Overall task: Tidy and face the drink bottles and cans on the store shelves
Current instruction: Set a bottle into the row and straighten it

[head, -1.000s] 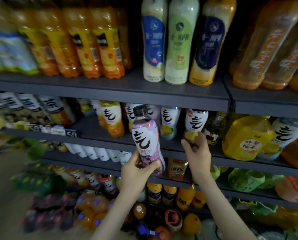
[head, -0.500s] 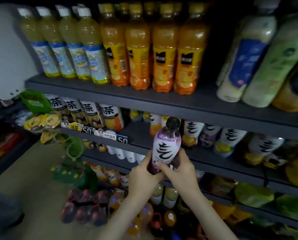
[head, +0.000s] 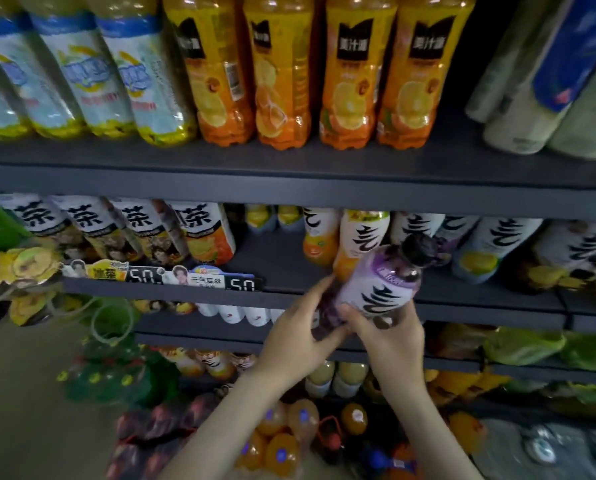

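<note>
- Right now my left hand [head: 294, 341] and right hand [head: 391, 341] both curl round the lower half of the purple bottle [head: 384, 289], the left on its left side and the right wrapping it from beneath.
- The bottle is in the air just in front of the middle shelf [head: 275, 263], near its front edge. It is tilted, with its dark cap toward the upper right and its label facing me.
- If I bring it in too low, I think the base could catch that front edge, slip from my fingers and drop among the loose bottles [head: 282, 441] below.
- Pushed in on this slant, its cap or shoulder could knock the orange bottle [head: 358, 237] just behind it and topple that row.
- Further back the white bottles [head: 494, 244] stand close together, and I cannot make out a clear gap for mine.
- Lifted too high, the cap might strike the top shelf [head: 289, 202], where the juice bottles [head: 282, 81] stand.
</note>
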